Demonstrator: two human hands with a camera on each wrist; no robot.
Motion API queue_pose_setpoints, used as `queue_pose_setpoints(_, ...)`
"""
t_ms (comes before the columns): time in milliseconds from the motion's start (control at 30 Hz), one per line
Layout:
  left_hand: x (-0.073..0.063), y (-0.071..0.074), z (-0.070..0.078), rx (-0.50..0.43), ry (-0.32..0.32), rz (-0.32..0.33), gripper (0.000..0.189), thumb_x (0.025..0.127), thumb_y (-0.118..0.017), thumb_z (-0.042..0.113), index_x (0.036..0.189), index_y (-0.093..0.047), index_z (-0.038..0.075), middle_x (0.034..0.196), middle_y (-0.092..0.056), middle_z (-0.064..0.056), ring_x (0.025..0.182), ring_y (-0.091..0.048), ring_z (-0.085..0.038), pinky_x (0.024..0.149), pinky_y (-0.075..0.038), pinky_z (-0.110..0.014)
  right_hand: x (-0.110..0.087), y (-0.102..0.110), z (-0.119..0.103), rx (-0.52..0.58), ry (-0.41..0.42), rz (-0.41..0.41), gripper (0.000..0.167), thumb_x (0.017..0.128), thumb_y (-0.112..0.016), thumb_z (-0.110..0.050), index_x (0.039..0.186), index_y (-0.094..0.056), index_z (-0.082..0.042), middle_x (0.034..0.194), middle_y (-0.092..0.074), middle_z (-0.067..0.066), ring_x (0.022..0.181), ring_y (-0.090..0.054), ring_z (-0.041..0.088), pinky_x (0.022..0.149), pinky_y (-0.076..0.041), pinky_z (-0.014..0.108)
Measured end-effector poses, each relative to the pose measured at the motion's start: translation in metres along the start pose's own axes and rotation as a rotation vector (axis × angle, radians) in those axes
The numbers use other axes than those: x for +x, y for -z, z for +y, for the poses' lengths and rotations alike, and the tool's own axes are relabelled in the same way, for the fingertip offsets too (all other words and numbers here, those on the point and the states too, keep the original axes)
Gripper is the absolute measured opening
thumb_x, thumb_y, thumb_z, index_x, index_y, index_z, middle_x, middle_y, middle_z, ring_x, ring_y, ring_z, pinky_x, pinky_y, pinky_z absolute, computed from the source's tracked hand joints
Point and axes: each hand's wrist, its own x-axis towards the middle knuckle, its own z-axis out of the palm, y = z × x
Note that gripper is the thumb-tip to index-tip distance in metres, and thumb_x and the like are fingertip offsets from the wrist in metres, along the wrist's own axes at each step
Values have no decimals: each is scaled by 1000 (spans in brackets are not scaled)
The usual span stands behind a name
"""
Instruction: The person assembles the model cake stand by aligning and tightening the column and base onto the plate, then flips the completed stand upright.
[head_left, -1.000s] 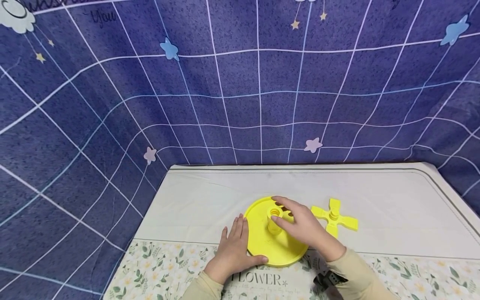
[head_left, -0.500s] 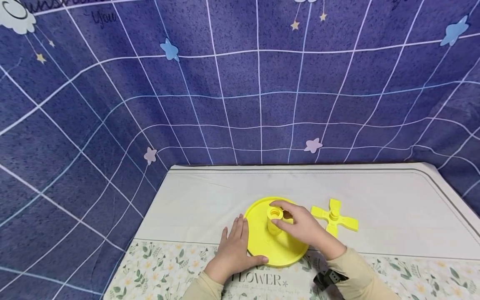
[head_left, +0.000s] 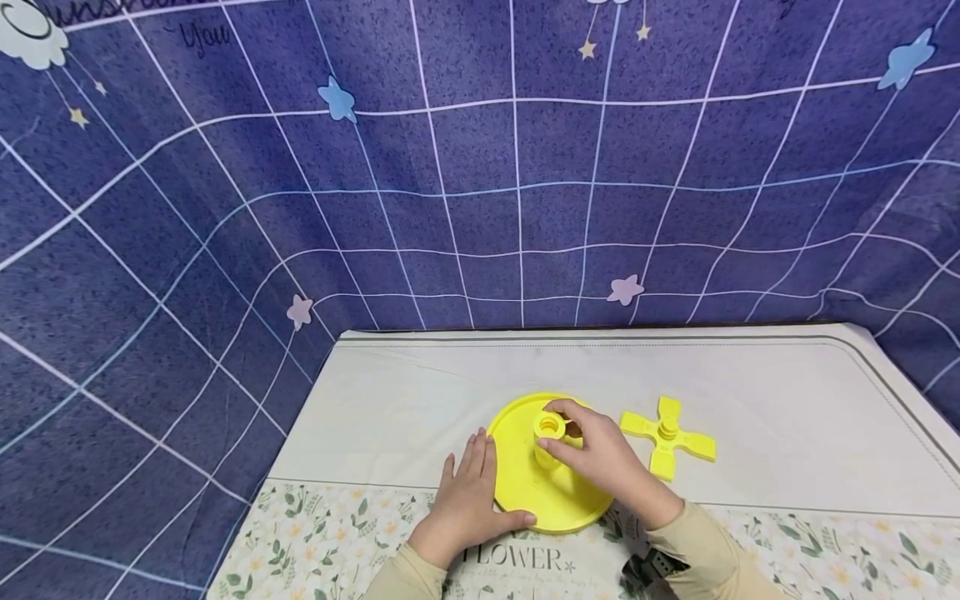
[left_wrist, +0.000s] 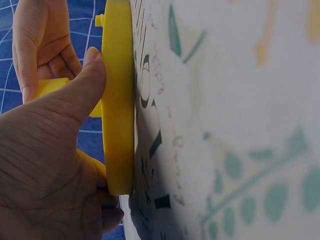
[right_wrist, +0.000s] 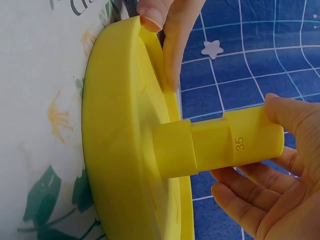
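A round yellow tray with a low rim (head_left: pixel 517 492) lies on the table, and a yellow hollow post (head_left: pixel 550 450) stands upright at its middle. My right hand (head_left: pixel 600 450) grips the post's top between thumb and fingers. In the right wrist view the post (right_wrist: pixel 215 147) is stepped, has "35" marked on its side, and has the right hand's thumb (right_wrist: pixel 280 110) on its upper end. My left hand (head_left: pixel 468 500) rests against the tray's left side with straight fingers. Its thumb (left_wrist: pixel 90 75) lies over the near rim in the left wrist view.
A yellow four-armed cross piece (head_left: pixel 697 444) with a threaded stud at its centre lies just right of the tray. The table has a white and floral cover (head_left: pixel 397 400). A dark blue gridded curtain (head_left: pixel 480 217) hangs behind and to the left.
My right hand's fingers, loosely spread around the post top one second ago, have come in against it, and the wrist has shifted slightly left. The left hand and tray stay put.
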Motion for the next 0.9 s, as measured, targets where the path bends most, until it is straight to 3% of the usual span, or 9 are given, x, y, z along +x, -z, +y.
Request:
queue_pose_setpoints(300, 0, 0, 0, -1, 3, 2, 124, 75, -57, 80, 152, -15, -7, 160, -8, -24, 148, -10, -35, 113, -13, -62, -1, 3, 1, -13, 55, -9, 55, 90, -71, -35, 136, -54, -12, 127, -63, 9, 102, -64, 22, 86, -54, 41)
queue_pose_setpoints(600, 1, -1, -1, 10, 8, -3, 124, 75, -57, 79, 153, -14, -6, 160, -7, -23, 148, -9, -34, 113, -12, -62, 2, 9, 3, 61, 196, -106, 50, 95, -62, -16, 142, -50, -8, 142, -52, 10, 126, -52, 31, 90, -52, 47)
queue_pose_setpoints(767, 2, -2, -2, 7, 5, -5, 124, 75, -57, 80, 153, -14, -6, 160, -7, -23, 148, -9, -35, 113, -12, -62, 4, 11, 4, 95, 171, -181, 46, 96, -60, -16, 140, -52, -4, 141, -53, 13, 125, -52, 32, 91, -52, 44)
queue_pose_setpoints(900, 2, -2, -1, 4, 4, -3, 124, 75, -57, 80, 153, -14, -6, 160, -7, -23, 148, -10, -35, 113, -13, -62, 4, 11, 5, 100, 133, -183, 46, 98, -60, -23, 139, -52, -5, 140, -54, 12, 122, -55, 29, 92, -52, 41)
